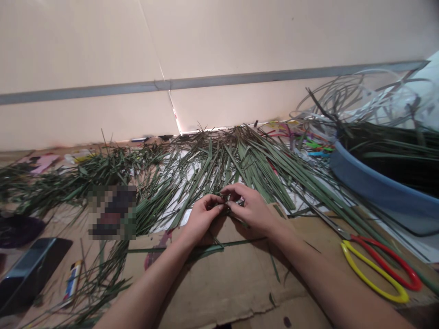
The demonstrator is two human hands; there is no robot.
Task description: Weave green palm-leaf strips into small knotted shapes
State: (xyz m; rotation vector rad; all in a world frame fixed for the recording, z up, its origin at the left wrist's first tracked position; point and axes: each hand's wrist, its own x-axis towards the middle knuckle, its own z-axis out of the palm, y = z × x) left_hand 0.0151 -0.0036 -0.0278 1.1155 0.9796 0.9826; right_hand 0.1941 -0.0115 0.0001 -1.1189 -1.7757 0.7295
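Observation:
My left hand (205,214) and my right hand (249,206) meet fingertip to fingertip over the cardboard (236,278). Both are closed in a pinch on a small dark-green leaf piece (226,199), mostly hidden by the fingers, so its exact shape is unclear. Beneath my wrists, a few loose green leaf strips (209,251) lie across the cardboard. Just beyond my hands spreads a thick layer of long green leaf blades (257,164), partly on white paper. To the right of my right forearm rest scissors (368,251) with one red and one yellow handle loop.
A blue tub (373,187) full of long leaves stands at the right, with coiled pale strips (363,96) behind it. More cut leaves (92,176) cover the left side. A lighter (72,279) and a dark glossy object (34,269) lie nearer. A pale wall (103,116) closes the back.

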